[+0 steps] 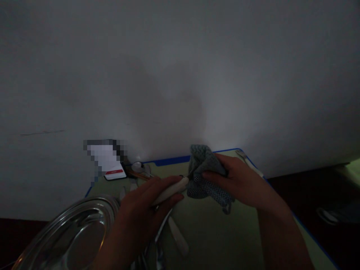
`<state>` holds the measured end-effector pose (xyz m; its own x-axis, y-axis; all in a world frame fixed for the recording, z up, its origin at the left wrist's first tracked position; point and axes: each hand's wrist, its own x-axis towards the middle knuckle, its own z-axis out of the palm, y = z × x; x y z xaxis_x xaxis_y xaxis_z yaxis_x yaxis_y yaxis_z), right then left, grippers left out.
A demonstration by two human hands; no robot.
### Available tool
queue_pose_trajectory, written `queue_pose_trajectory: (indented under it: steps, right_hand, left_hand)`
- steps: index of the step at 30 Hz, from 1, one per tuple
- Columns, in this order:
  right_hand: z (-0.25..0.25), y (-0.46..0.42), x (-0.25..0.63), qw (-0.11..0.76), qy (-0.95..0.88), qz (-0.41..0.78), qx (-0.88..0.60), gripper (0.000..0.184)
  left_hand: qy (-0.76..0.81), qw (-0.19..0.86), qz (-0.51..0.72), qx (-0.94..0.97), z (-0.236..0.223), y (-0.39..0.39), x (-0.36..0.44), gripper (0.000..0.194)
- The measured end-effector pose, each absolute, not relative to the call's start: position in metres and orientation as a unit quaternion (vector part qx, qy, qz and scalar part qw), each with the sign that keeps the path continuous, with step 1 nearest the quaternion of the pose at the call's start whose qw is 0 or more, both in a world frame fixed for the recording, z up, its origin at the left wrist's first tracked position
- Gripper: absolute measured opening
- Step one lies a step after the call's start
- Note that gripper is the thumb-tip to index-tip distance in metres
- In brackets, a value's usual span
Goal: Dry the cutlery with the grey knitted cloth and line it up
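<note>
My left hand is closed round the white handle of a piece of cutlery; its working end is hidden inside a grey-blue cloth. My right hand grips that cloth, bunched around the tip of the cutlery. Both hands hover over a pale green mat with a blue edge. Below my left hand lie several more pieces of cutlery, one with a white handle.
A shiny steel plate sits at the lower left. At the back left lie a white card with a red stripe and a spoon. A white-handled fork lies at the mat's far right corner. A plain wall rises behind.
</note>
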<state>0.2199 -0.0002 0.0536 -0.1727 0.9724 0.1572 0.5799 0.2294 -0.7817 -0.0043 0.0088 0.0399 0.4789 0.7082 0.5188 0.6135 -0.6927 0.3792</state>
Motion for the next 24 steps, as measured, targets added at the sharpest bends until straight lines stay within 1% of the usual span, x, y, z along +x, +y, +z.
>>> queue_pose_trajectory:
  steps: [5, 9, 17, 24]
  right_hand:
    - [0.0521, 0.0037, 0.2163, 0.386, -0.676, 0.287, -0.559, 0.013]
    - [0.0504, 0.0045, 0.2148, 0.416, -0.670, 0.295, -0.540, 0.015]
    - [0.0505, 0.0044, 0.2137, 0.412, -0.680, 0.283, -0.537, 0.016]
    - [0.0504, 0.0039, 0.2135, 0.426, -0.666, 0.310, -0.528, 0.016]
  left_hand:
    - [0.382, 0.081, 0.338, 0.856, 0.0383, 0.0069, 0.0002, 0.027]
    - [0.387, 0.096, 0.331, 0.855, 0.0383, 0.0062, -0.0001, 0.030]
    - [0.403, 0.091, 0.325, 0.851, 0.0401, 0.0064, 0.0006, 0.028]
    - [0.396, 0.081, 0.332, 0.852, 0.0383, 0.0063, -0.0018, 0.029]
